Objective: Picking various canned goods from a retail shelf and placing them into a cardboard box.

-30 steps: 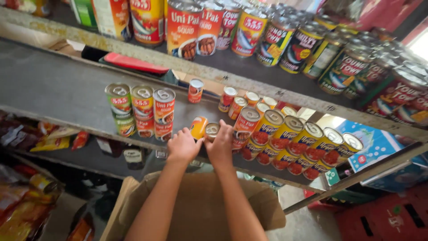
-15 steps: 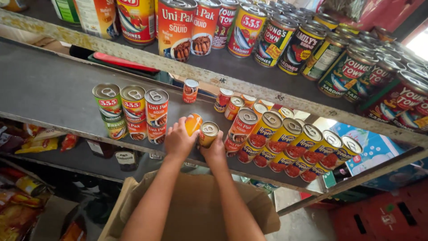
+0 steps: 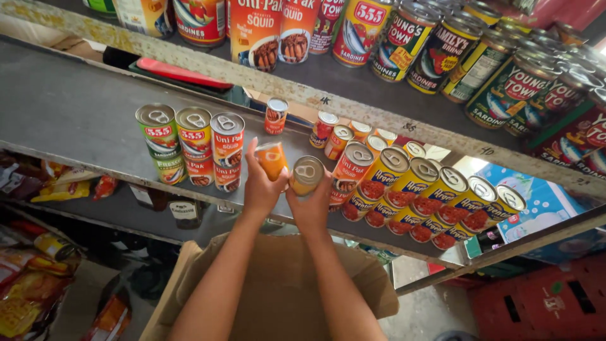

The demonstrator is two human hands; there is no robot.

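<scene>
My left hand (image 3: 261,189) grips a small orange can (image 3: 273,158), tilted, just above the grey middle shelf (image 3: 69,113). Beside it my right hand (image 3: 311,208) holds a second small can (image 3: 307,175) with a gold pull-tab lid turned up. The two hands touch each other over the shelf's front edge. To their left stand three stacks of taller cans (image 3: 192,146). To their right runs a row of red-and-yellow cans (image 3: 416,196), next to the right hand's can.
A brown cardboard box (image 3: 278,297) sits under my forearms. The upper shelf (image 3: 404,82) carries several large fish and squid cans. A lone small can (image 3: 276,115) stands further back. Snack packets (image 3: 38,278) lie lower left; a red crate (image 3: 549,303) is lower right.
Both hands have risen from the shelf's front edge, each lifting its small can higher. The view has shifted closer to the shelves.
</scene>
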